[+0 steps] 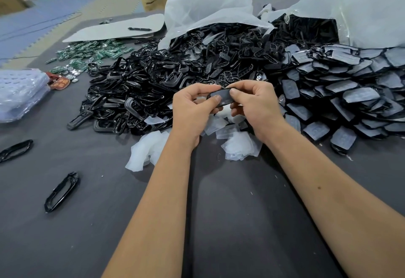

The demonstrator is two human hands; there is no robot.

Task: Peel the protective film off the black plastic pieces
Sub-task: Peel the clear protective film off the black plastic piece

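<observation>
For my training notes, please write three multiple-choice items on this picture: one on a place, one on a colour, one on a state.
1. Where do the peeled films lie?
A. under the hands
B. on the white board
C. inside the bag

2. What colour are the circuit boards?
A. red
B. green
C. yellow

3. How is the black piece held?
A. by neither hand
B. by one hand
C. by both hands

Key: 1 A, they lie below the wrists; 2 B, plainly green; 3 C, left hand and right hand both pinch it.

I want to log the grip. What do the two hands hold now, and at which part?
Both hold one black plastic piece. The left hand pinches its left end, the right hand pinches its right end.
</observation>
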